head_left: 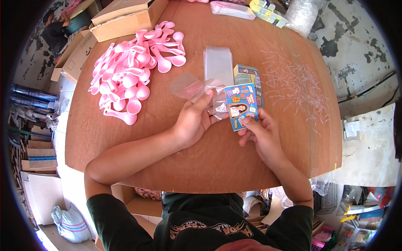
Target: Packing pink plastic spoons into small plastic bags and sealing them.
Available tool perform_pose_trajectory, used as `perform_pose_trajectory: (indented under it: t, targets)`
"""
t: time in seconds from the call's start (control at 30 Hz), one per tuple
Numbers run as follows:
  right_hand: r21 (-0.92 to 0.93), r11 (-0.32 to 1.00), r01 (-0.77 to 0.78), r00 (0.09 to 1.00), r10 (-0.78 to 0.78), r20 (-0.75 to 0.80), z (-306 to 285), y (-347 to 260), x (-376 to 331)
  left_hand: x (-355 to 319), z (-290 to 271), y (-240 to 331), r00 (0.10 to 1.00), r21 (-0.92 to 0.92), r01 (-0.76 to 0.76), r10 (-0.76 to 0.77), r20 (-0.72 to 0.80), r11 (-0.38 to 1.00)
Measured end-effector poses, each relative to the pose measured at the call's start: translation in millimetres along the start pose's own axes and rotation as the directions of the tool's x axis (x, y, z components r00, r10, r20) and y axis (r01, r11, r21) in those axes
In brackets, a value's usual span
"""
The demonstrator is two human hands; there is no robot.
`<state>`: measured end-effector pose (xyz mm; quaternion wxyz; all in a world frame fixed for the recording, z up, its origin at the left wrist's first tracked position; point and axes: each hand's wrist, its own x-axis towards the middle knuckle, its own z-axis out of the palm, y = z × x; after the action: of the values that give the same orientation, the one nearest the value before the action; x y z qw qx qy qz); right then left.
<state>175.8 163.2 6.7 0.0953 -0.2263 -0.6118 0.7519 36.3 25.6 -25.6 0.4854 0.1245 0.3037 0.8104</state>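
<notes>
My left hand [194, 119] is closed on a clear plastic bag [219, 102], pinched under the thumb. Something pink shows through the bag's left end, but its shape is hard to make out. In my right hand [264, 134] is a blue printed card [242, 100], gripped by its lower right corner and touching the bag's right side. Just beyond the hands lie a stack of flat clear bags [218, 62] and a stack of printed cards [246, 72]. A heap of pink measuring spoons [127, 69] covers the table's left part.
Thin clear plastic strips [299, 79] are scattered over the right of the wooden table [176, 167]. Along the far edge stand a cardboard box [125, 23], a pack of clear bags [232, 10], yellow bundles [270, 13] and a clear plastic roll [305, 16]. Another person [56, 31] is at far left.
</notes>
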Motion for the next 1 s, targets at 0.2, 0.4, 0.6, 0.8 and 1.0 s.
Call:
perform_pose_trajectory:
  t: [0.2,0.4,0.6,0.8,1.0]
  targets:
    - [-0.034,0.999,-0.009,0.999,0.008,-0.032,-1.1,0.2,-2.2,-0.9,-0.6,2.1,1.000,0.076,-0.006,0.008,-0.022,0.997]
    - [-0.056,0.998,-0.024,0.999,0.023,-0.035,6.0,-1.4,-1.8,-0.7,2.3,2.1,1.000,0.081,-0.006,0.006,0.004,0.997]
    - [-0.054,0.998,-0.018,0.999,0.016,-0.030,1.6,3.5,0.4,-0.4,1.8,2.4,1.000,0.093,-0.016,0.018,-0.015,0.996]
    - [-0.060,0.998,0.013,0.999,-0.015,-0.031,4.5,1.4,-0.5,1.0,0.5,-0.5,1.000,0.085,0.001,-0.001,-0.005,0.996]
    - [-0.122,0.991,-0.048,0.998,0.053,0.035,7.7,0.4,-2.8,-1.1,4.1,-1.7,0.999,0.079,-0.030,0.028,0.026,0.996]
